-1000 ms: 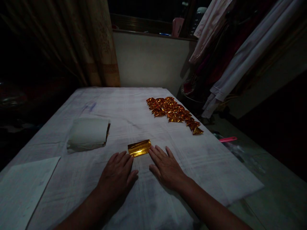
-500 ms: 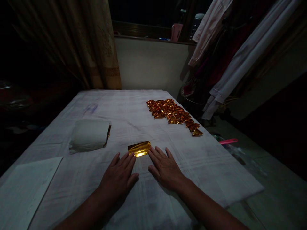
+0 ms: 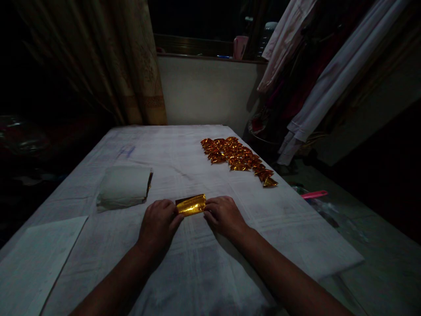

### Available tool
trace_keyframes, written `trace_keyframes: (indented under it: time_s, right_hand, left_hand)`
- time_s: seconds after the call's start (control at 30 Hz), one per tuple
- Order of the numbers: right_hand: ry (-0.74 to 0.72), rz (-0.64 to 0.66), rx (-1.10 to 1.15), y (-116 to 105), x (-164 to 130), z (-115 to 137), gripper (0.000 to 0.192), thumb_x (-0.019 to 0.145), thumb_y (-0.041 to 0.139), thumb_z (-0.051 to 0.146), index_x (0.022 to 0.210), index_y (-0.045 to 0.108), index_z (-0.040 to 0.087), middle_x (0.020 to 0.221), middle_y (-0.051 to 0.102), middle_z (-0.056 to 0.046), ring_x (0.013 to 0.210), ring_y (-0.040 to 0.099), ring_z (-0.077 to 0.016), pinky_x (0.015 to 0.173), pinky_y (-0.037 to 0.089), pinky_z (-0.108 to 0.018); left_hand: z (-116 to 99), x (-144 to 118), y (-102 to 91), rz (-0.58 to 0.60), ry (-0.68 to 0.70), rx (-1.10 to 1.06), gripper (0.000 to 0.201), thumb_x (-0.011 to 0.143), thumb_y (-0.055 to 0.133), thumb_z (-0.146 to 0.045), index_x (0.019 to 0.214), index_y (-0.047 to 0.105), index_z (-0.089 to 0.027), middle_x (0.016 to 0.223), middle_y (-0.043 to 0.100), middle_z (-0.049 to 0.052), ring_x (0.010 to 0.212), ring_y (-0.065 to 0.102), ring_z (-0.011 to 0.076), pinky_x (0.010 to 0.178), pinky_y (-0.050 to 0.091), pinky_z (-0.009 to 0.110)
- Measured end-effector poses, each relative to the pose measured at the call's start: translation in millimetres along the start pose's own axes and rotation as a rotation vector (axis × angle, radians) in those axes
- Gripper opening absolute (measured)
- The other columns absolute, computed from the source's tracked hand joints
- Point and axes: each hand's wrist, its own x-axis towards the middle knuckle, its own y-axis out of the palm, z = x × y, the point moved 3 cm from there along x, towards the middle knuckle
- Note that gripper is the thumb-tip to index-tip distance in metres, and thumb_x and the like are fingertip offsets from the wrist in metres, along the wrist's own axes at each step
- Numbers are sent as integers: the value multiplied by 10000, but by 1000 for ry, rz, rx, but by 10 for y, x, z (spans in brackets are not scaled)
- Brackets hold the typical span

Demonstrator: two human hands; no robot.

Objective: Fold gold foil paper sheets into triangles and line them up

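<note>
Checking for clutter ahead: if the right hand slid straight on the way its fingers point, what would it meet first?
The right hand points left-forward, so it meets the gold foil piece that its fingers already pinch; beyond it, probably the left hand.

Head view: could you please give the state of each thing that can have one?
gold foil sheet: folded, pinched at both ends
left hand: curled on foil's left end
right hand: curled on foil's right end
folded foil pieces: clustered on the cloth
white paper stack: lying flat, untouched

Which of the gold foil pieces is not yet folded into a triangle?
The foil strip between the left hand and right hand. It is a flat rectangle, pinched at both ends; the pieces in the pile are small triangles.
</note>
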Motion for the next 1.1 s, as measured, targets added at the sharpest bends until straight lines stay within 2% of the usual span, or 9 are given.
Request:
trace_keyframes:
  time_s: [0.07,0.13,0.23,0.43,0.6,0.77,0.97,1.03,1.1]
  right_hand:
    - [45,-6,12,-11,87,-75,99,908,650,211,928,745,228,1063,754,-41,1011,666,-209,902,440,-365]
    - [73,-22,46,2,129,-146,53,878,685,211,905,728,226,1049,739,-37,1011,649,-213,881,442,-353]
    - [84,-56,125,59,123,-231,103,853,705,220,956,705,223,1088,718,-45,1056,625,-228,895,444,-358]
    - [79,-111,173,178,78,-323,569,835,683,235,1383,545,176,1346,639,-122,1216,564,-271,1003,446,-419]
    - [60,-124,169,199,71,-345,605,844,656,252,1428,518,178,1372,623,-131,1252,548,-282,1031,447,-446]
    - [38,-162,234,209,69,-361,494,837,664,241,1328,613,208,1296,665,-120,1202,582,-291,1008,463,-470]
    - [-10,-281,428,196,93,-387,159,847,679,240,997,729,258,1202,711,-87,1127,630,-267,969,480,-461]
    - [-34,-314,538,152,99,-361,71,863,662,252,903,720,253,1185,720,-82,1110,639,-255,961,484,-442]
    - [-35,-334,669,106,98,-324,74,872,651,286,842,702,243,1130,734,-81,1079,653,-249,944,493,-421]
  left_hand:
    - [85,-7,70,-52,-81,-19,164,925,601,-385,932,630,-223,986,693,64,971,619,284,854,488,444]
    - [169,-29,141,-98,-129,-36,267,916,609,-432,1089,628,-230,1123,689,84,1077,607,305,916,477,476]
    - [241,-49,225,-106,-118,-53,341,917,607,-447,1197,623,-253,1229,669,88,1150,591,308,983,452,503]
    - [248,-40,250,-98,-85,-99,233,913,622,-393,1090,656,-244,1209,674,81,1137,604,303,985,446,516]
    - [210,-34,218,-86,-81,-143,135,912,620,-365,974,664,-253,1160,695,57,1112,612,288,978,445,508]
    - [180,-13,200,-73,-98,-217,112,886,626,-340,868,685,-247,1115,720,53,1091,627,284,975,439,507]
    - [249,28,235,-80,-191,-519,198,835,618,-418,811,703,-240,1084,753,67,1103,646,293,1013,454,492]
    - [250,24,220,-84,-268,-661,246,834,610,-457,832,704,-230,1030,749,80,1065,659,286,956,505,451]
    - [206,10,190,-58,-353,-832,282,859,595,-481,825,681,-215,874,728,64,909,683,249,824,553,384]
